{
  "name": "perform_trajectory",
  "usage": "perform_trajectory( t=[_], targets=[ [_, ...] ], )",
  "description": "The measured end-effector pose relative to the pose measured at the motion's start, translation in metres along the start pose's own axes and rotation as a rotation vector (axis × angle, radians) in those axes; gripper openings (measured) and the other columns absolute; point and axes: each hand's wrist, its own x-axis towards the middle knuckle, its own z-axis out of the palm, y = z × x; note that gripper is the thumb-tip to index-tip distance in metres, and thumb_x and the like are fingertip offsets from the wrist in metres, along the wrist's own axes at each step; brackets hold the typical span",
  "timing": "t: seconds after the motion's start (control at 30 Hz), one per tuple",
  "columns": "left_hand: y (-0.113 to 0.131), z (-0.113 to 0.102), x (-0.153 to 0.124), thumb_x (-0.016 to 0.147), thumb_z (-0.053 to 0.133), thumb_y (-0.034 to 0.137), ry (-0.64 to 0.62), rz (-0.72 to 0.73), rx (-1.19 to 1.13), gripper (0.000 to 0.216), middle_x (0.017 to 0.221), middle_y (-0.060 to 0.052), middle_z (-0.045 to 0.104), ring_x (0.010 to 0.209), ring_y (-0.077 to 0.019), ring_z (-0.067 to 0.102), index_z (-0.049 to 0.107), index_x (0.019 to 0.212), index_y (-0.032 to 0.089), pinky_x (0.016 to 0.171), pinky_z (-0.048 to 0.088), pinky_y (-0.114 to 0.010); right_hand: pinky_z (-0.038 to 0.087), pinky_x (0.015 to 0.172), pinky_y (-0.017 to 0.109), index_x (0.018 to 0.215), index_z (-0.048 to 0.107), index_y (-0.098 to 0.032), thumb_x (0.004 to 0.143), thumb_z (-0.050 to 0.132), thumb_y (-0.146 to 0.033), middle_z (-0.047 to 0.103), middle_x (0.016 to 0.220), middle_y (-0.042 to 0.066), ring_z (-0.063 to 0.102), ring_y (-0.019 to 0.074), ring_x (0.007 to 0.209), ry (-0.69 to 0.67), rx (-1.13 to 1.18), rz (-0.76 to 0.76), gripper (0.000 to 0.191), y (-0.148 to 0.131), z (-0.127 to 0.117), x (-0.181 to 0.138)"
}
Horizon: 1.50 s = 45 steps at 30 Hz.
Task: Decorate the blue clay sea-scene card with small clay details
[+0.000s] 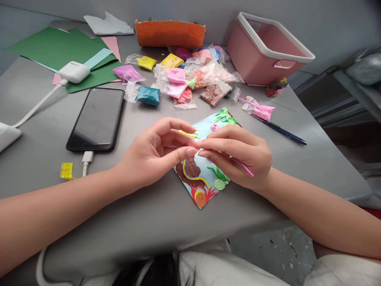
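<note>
- Light-blue rectangular clay-decorated card (204,170) is lying flat.
- Right hand (245,153) is grasping a slim pink stick (247,169).
- Left hand (157,153) is meeting the right; its grip I cannot tell.

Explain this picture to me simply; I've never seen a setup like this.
There is no machine here: a person works with two bare hands. One camera, worn on the person's head, looks forward and down, so the arms reach in from both lower sides.

On the grey table lies a light-blue card decorated with coloured shapes. Behind it are small clear packets of coloured material, an orange container and a pink bin. A phone and green sheets lie to the left, a dark blue pen to the right.

The left hand and right hand meet at the fingertips above the card. A pink stick pokes out from the right hand; anything between the fingertips is too small to identify.
</note>
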Motion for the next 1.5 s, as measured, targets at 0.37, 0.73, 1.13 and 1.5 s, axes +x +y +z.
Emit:
perform_trajectory(
  t=[0.37,0.73,1.13,1.5],
  targets=[
    [0.0,0.0,0.0,0.081,0.088,0.037,0.054,0.015,0.051,0.033,0.084,0.0,0.075,0.075,-0.0165,0.076,0.066,0.101,0.022,0.066,0.062,-0.026,0.057,0.065,0.029,0.102,0.069,-0.028,0.096,0.068,-0.014,0.071,0.085,0.002,0.069,0.0149,0.075,0.049,-0.053,-0.002,0.015,0.0,-0.002,0.003],
    [0.001,-0.005,0.003,0.082,0.088,0.036,0.385,0.068,-0.017,0.026,0.1,0.004,0.068,0.084,-0.0113,0.069,0.066,0.092,0.026,0.085,0.063,-0.029,0.05,0.063,0.028,0.096,0.065,-0.022,0.108,0.049,-0.034,0.069,0.08,0.002,0.061,0.0121,0.064,0.081,0.033,0.157,0.024,0.009,-0.001,-0.003],
    [-0.009,-0.007,0.006,0.083,0.086,0.025,0.338,0.157,-0.038,0.018,0.102,0.004,0.069,0.086,-0.01,0.074,0.072,0.095,0.026,0.081,0.067,-0.02,0.049,0.06,0.024,0.087,0.065,-0.02,0.096,0.066,-0.012,0.067,0.07,-0.001,0.058,0.0109,0.062,-0.065,-0.136,0.067,0.013,0.006,-0.009,0.005],
    [-0.006,-0.007,0.005,0.083,0.087,0.027,0.319,0.122,-0.016,0.016,0.094,0.002,0.072,0.086,-0.0154,0.075,0.075,0.094,0.026,0.074,0.068,-0.027,0.05,0.057,0.022,0.084,0.061,-0.02,0.093,0.074,-0.017,0.067,0.071,-0.002,0.056,0.0091,0.057,-0.174,-0.145,0.092,0.016,0.005,-0.01,0.003]
  ],
)
